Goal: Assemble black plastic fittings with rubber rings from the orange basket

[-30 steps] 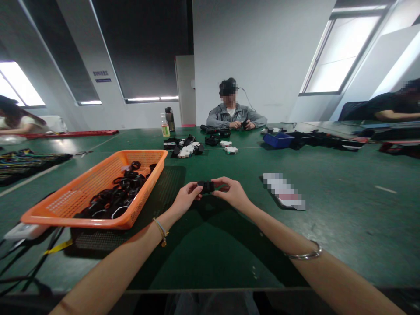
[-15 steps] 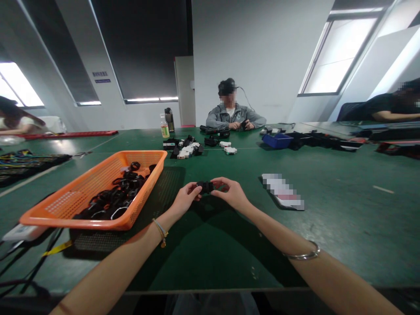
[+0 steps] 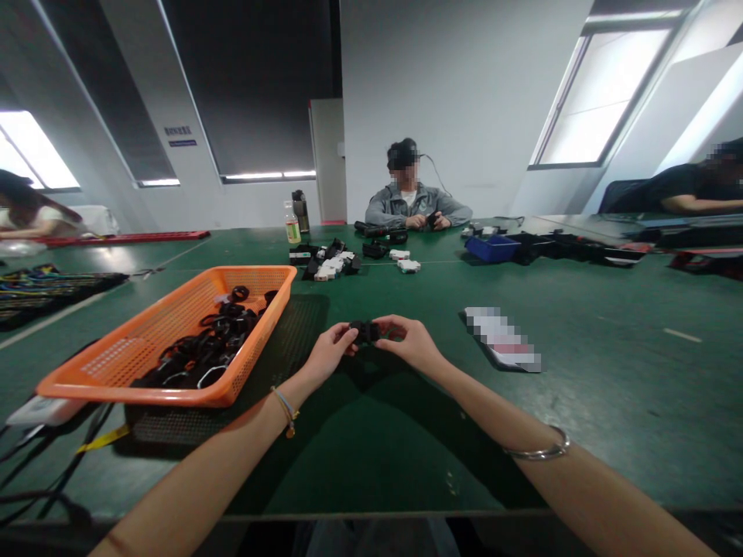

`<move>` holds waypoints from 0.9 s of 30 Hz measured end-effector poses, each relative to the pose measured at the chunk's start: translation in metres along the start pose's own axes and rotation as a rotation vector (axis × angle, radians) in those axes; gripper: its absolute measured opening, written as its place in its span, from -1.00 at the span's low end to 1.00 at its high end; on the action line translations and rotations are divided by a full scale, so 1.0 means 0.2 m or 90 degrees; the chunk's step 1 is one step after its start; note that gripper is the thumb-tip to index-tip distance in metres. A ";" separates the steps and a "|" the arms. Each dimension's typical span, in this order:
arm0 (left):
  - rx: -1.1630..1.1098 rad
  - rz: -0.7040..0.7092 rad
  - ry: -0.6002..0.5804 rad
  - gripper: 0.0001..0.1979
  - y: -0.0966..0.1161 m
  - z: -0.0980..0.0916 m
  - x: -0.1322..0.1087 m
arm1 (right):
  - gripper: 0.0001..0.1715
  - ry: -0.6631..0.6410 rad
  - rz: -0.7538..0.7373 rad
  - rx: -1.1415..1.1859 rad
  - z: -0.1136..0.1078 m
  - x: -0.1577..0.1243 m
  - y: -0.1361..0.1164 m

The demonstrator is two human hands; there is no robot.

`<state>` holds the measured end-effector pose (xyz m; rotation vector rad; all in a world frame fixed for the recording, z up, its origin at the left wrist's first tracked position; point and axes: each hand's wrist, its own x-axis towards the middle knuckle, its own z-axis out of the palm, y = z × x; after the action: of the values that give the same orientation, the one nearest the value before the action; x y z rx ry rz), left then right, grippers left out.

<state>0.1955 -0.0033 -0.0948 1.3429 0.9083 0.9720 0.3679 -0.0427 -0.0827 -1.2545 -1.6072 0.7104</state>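
The left hand (image 3: 329,350) pinched the left end of a small black part (image 3: 365,333) above the table (image 3: 609,394); the right hand (image 3: 413,340) gripped its right end. It seemed light and stiff, best held by its ends. An orange basket (image 3: 255,270) flanked it left, a phone (image 3: 504,339) right.

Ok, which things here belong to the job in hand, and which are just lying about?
In the job:
black part, held between left hand and right hand
probably the black pieces in the orange basket

Apparently unrelated:
pixelated flat item
clear bottle
dark bottle
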 end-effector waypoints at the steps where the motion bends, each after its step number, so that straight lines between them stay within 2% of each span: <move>1: -0.002 0.000 0.000 -0.69 0.00 0.00 0.00 | -0.62 0.004 -0.002 -0.005 0.00 0.00 0.00; 6: -0.009 0.004 -0.004 -0.69 0.01 0.00 -0.01 | -0.64 0.030 -0.029 -0.022 0.00 0.00 0.00; 20: -0.004 0.013 -0.004 -0.66 0.00 0.00 0.00 | -0.65 0.021 -0.028 -0.041 0.00 0.00 0.01; 27: -0.005 0.014 -0.006 -0.68 0.00 0.00 -0.01 | -0.59 0.039 -0.017 0.020 0.01 -0.01 0.00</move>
<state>0.1952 -0.0045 -0.0948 1.3513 0.8842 0.9846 0.3670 -0.0441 -0.0845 -1.2190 -1.5547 0.6718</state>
